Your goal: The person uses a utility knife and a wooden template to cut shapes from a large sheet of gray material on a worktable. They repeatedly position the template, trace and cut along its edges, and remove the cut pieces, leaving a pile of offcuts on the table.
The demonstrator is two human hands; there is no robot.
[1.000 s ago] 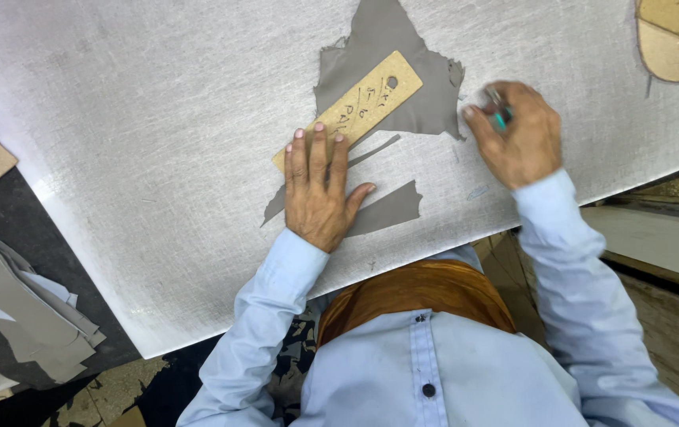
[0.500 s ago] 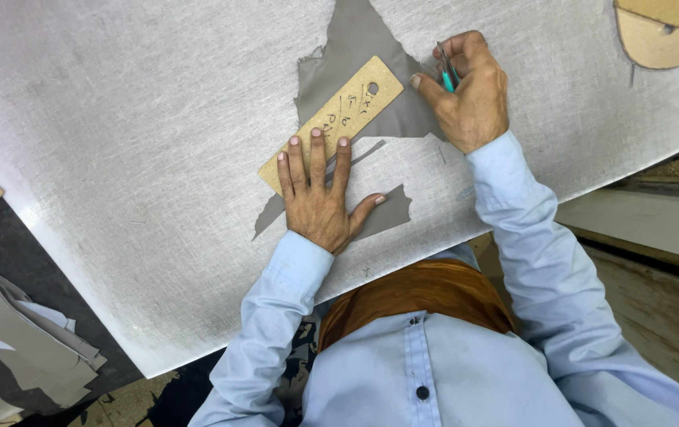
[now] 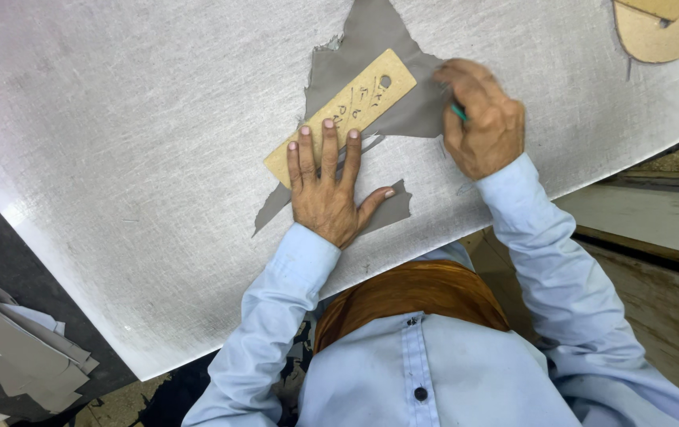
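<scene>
Teal tool [image 3: 459, 112] mostly hidden in right hand [image 3: 482, 119]

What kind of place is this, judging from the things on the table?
Probably a leather or shoe-making workshop: grey sheet material lies on a scored white cutting board, a tan card template is pressed on it, and more templates lie at the corner.

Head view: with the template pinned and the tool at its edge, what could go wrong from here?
The left hand pins only the lower end of the tan template, so its far end might pivot on the grey material. The right hand works a green-handled tool near those fingertips; a slip could reach them. The tool's tip is hidden.
</scene>
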